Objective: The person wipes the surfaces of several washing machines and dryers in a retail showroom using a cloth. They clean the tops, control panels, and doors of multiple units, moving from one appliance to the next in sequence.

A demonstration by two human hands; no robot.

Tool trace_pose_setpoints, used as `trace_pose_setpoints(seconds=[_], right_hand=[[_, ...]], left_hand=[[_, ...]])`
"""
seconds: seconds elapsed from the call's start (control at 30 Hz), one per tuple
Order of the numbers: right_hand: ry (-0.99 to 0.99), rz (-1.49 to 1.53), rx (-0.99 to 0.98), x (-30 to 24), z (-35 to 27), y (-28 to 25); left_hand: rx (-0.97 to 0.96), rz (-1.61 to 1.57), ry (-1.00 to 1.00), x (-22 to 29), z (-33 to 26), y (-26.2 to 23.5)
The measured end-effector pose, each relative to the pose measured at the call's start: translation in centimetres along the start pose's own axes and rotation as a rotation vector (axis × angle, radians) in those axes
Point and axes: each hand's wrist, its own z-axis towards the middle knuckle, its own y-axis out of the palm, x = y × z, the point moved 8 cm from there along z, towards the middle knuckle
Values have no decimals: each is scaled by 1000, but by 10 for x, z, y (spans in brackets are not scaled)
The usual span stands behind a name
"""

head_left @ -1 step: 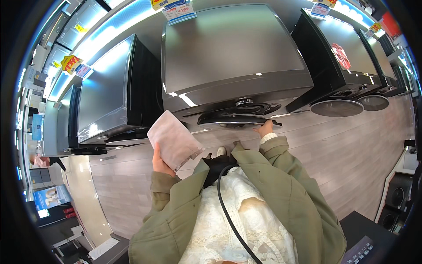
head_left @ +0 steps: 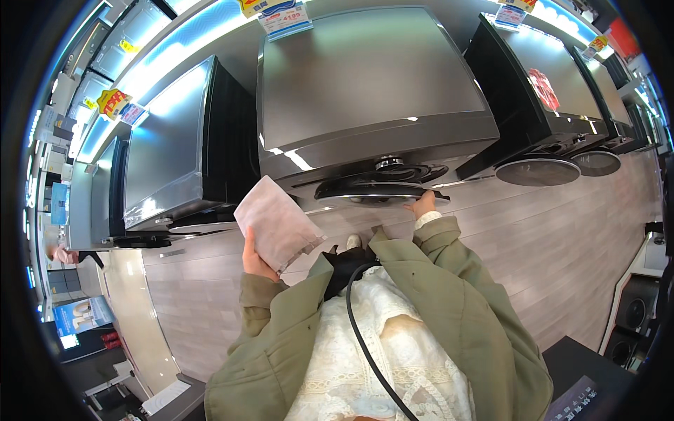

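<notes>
My left hand (head_left: 258,257) grips a pale pink folded cloth (head_left: 276,223) by its lower left side, holding it up in front of the machines. My right hand (head_left: 423,205) is closed on the right edge of a round black washing machine door (head_left: 368,191). That door stands swung out from the front of a dark grey washing machine (head_left: 372,77), seen from above. The fingertips behind the door's edge are partly hidden. Both forearms are in olive sleeves.
Another front-loading machine (head_left: 172,140) stands to the left. More machines (head_left: 540,91) stand to the right, with round doors (head_left: 538,170) jutting out. Price cards (head_left: 286,21) sit behind the machine tops. A dark counter (head_left: 586,379) is at the lower right. A person (head_left: 65,255) is far left.
Both my hands, the cloth and the door stay in place. The distant person at the left has shifted slightly.
</notes>
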Motion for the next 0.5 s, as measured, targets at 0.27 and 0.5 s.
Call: trace_pose_setpoints(seconds=[0.27, 0.5], right_hand=[[24, 22, -29, 4, -5, 0], [60, 20, -54, 1, -18, -1]], left_hand=[[-150, -21, -12, 4, -2, 32], [-173, 21, 17, 7, 18, 52]])
